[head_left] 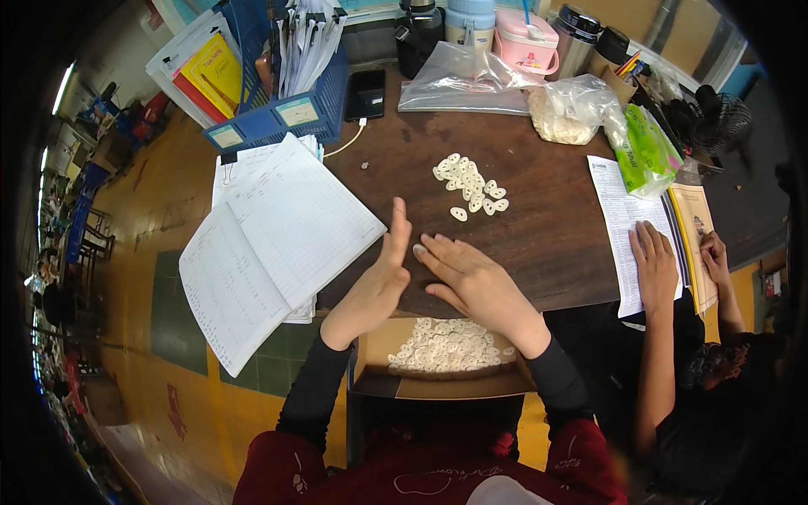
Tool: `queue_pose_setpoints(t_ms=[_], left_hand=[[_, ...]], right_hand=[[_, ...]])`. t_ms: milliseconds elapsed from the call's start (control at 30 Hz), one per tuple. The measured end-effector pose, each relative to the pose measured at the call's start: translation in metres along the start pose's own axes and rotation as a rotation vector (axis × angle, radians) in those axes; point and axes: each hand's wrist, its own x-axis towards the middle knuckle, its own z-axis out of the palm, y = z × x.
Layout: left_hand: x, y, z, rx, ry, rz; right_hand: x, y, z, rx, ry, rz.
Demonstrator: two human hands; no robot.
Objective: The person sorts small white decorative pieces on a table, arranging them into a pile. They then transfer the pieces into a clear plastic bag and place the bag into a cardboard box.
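Observation:
My left hand [380, 278] stands on its edge on the dark wooden table [547, 194], fingers straight and together, holding nothing. My right hand [467, 278] lies flat, palm down, just right of it near the table's front edge, fingers spread. A cluster of several small white oval rings [470, 187] lies on the table beyond both hands. Below the table edge, an open cardboard box [442, 383] on my lap holds a heap of the same white rings [446, 347].
An open ruled ledger [269, 252] overhangs the table's left edge. Behind are a blue file basket [286, 109], a black phone [366, 94], clear bags [471, 80], a bag of white pieces [568, 114] and a green packet [644, 147]. Another person's hands [656, 265] rest on papers [619, 219] at right.

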Motion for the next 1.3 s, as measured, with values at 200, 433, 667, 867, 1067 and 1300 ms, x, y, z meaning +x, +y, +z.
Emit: queue_pose_setpoints(t_ms=[200, 433, 667, 867, 1067, 1300], left_hand=[[0.034, -0.002, 0.002, 0.281, -0.111, 0.021], [0.069, -0.022, 0.033, 0.869, -0.197, 0.115], [0.027, 0.001, 0.021, 0.760, -0.314, 0.088], [0.010, 0.008, 0.012, 0.601, -0.243, 0.020], [0.000, 0.008, 0.009, 0.788, -0.246, -0.007], [0.005, 0.003, 0.009, 0.820, -0.132, 0.058]], right_hand=[[-0.043, -0.030, -0.016, 0.034, -0.179, -0.040], [-0.082, -0.049, -0.054, 0.258, -0.257, 0.042], [-0.075, -0.025, -0.072, 0.191, -0.066, 0.161], [-0.033, 0.001, -0.045, 0.113, 0.029, 0.197], [-0.016, 0.021, -0.020, -0.102, -0.030, 0.140], [-0.053, 0.000, -0.033, -0.133, -0.122, 0.148]])
